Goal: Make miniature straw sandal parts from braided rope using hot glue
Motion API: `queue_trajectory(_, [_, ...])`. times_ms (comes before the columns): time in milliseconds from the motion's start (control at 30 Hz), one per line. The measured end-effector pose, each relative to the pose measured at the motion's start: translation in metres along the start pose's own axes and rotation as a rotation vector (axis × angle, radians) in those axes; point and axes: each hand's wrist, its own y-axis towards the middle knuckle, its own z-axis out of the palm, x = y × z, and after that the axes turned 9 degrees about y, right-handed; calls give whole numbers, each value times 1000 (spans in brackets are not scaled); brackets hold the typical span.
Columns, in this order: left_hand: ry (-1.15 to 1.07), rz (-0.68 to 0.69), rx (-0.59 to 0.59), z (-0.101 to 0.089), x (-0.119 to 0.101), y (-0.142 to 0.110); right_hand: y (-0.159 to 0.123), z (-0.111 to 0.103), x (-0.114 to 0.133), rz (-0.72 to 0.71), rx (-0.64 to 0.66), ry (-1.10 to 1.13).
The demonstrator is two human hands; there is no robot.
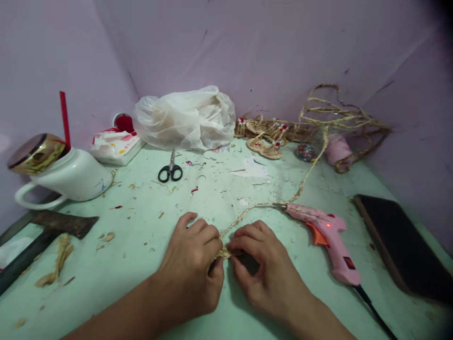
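Observation:
Both hands meet at the front middle of the table over the end of a braided straw cord (244,215). My left hand (194,264) is closed, pinching a small straw piece (224,253) between thumb and fingers. From the other side my right hand (265,264) grips the same piece with its fingertips. Fingers hide most of the piece, so its shape does not show. The cord runs away from the hands, past the nozzle of a pink hot glue gun (329,241), toward a loose tangle of cord (332,113) at the back right. A red light glows on the glue gun.
Scissors (171,169) lie beyond my left hand. A white mug (78,177) and a hammer (63,224) are at left. Along the wall sit a plastic bag (187,118), woven straw pieces (265,145) and a pink spool (338,150). A phone (399,245) lies far right.

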Motion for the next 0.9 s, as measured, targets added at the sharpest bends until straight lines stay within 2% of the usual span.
queue_trajectory(133, [0, 27, -32, -2, 1, -4, -1, -1, 1, -40, 5, -41])
queue_trajectory(233, [-57, 40, -195, -12, 7, -9, -3, -2, 1, -115, -8, -115])
queue_trajectory(300, [-88, -90, -351, -21, 12, -12, -4, -3, 2, -170, -13, -157])
queue_trajectory(333, [-107, -201, -382, -25, 14, -12, -4, -4, 2, -200, -18, -173])
queue_trajectory(367, [-142, -327, -362, -28, 15, -11, -5, -4, 2, -230, -21, -188])
queue_trajectory(400, [-205, -450, -283, -31, 16, -9, -5, -5, 2, -260, -28, -205])
queue_trajectory(467, [-405, -640, -32, -33, 16, -5, -5, -7, 2, -320, -62, -252])
queue_trajectory(533, [-619, -758, 192, -32, 14, -1, -5, -8, 0, -370, -97, -297])
queue_trajectory(600, [-765, -816, 312, -29, 10, 1, -5, -8, -1, -407, -115, -325])
queue_trajectory(733, [-859, -791, 332, -24, 5, 1, -3, -9, 3, -424, -85, -350])
queue_trajectory(800, [-867, -787, 324, -23, 6, 1, -2, -17, 6, -388, -79, -383])
queue_trajectory(867, [-866, -821, 317, -22, 9, 2, -4, -37, 5, -299, -157, -449])
queue_trajectory(900, [-864, -844, 318, -22, 10, 3, -7, -51, 3, -220, -255, -491])
